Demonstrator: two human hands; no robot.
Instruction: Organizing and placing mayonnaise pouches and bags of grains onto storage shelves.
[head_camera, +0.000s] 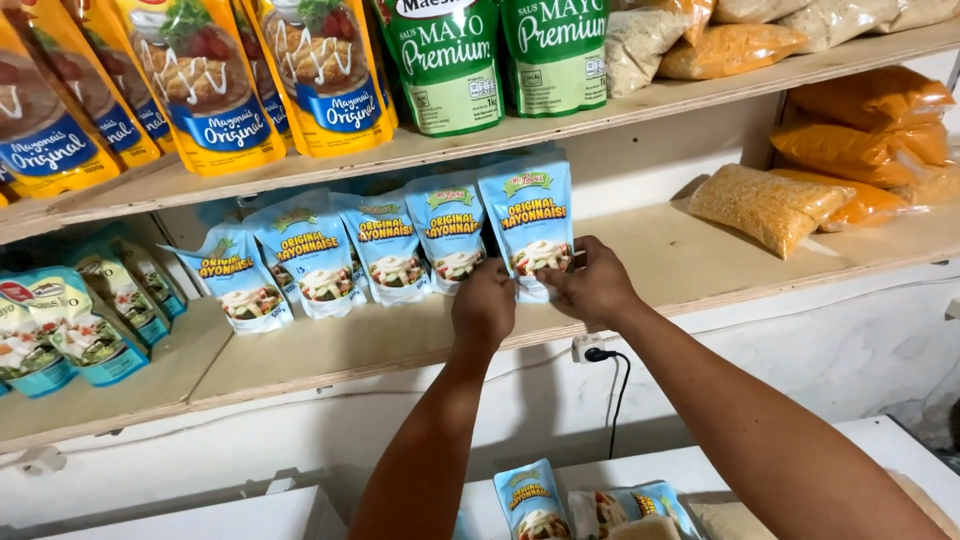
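Observation:
A light blue sauce pouch (528, 215) stands upright at the right end of a row of like pouches (310, 255) on a wooden shelf (640, 250). My left hand (484, 305) grips its lower left corner. At the lower right corner my right hand (592, 283) pinches it, fingers curled over the pouch's base. Both arms reach up from below. Two more blue pouches (533, 500) lie on a white surface (860, 440) under my arms.
Yellow pouches (215, 80) and green pouches (500, 55) fill the shelf above. Bags of orange and tan crumbs (770, 205) lie at the right. More blue-green pouches (60, 325) stand at the far left. A wall socket with a black plug (595, 352) sits under the shelf.

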